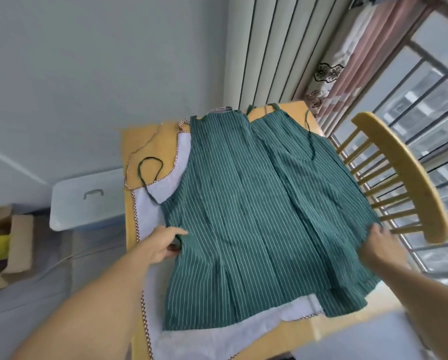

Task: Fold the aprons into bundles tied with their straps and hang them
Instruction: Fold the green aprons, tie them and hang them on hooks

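Observation:
A green apron with thin white stripes point(243, 203) lies spread over the wooden table point(137, 141). My left hand point(163, 244) grips its left edge, fingers curled round the cloth. My right hand point(378, 245) pinches its right edge near the chair. A second green striped apron point(308, 157) lies partly under it at the far right. Beneath both lies a white apron with chequered trim point(150, 211). A dark green strap point(150, 167) loops over the table at the far left.
A wooden spindle-back chair point(404, 175) stands close at the right of the table. A pale lidded bin point(87, 201) sits left of the table, and an open cardboard box point(12, 245) lies further left. Curtains and a barred window fill the right.

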The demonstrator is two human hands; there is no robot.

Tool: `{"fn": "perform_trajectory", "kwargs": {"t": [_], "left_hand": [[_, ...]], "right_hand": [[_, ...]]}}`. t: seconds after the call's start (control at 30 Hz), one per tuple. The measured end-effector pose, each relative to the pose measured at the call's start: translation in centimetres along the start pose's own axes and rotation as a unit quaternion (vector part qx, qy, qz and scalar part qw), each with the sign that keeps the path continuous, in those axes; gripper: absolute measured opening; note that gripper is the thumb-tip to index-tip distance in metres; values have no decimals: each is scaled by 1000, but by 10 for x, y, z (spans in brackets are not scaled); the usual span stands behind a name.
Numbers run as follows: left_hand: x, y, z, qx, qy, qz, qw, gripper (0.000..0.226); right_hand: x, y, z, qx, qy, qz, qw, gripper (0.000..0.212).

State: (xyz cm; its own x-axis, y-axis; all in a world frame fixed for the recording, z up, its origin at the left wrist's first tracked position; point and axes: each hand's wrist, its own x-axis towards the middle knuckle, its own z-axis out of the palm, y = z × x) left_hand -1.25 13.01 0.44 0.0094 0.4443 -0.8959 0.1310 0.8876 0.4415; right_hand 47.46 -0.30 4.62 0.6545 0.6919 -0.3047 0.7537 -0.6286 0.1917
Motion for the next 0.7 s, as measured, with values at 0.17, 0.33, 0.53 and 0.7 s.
{"fn": "perform_trajectory", "kwargs": {"t": [0.17, 0.33, 0.53, 0.7], "left_hand": [[1, 33, 11, -18, -70, 52, 996, 88], [10, 73, 27, 120, 29, 222, 967, 44], [11, 122, 76, 176, -98, 199, 959, 71], [25, 135, 111, 22, -189, 178, 965, 56]], "right_hand": [[-78, -157, -13, 208, -251, -232, 917, 60], [-178, -266, -10, 340, -409, -201, 823, 120], [-153, -277, 32, 496, -328, 58, 802, 9], [-87, -206, 51, 562, -363, 143, 730, 13]]}}
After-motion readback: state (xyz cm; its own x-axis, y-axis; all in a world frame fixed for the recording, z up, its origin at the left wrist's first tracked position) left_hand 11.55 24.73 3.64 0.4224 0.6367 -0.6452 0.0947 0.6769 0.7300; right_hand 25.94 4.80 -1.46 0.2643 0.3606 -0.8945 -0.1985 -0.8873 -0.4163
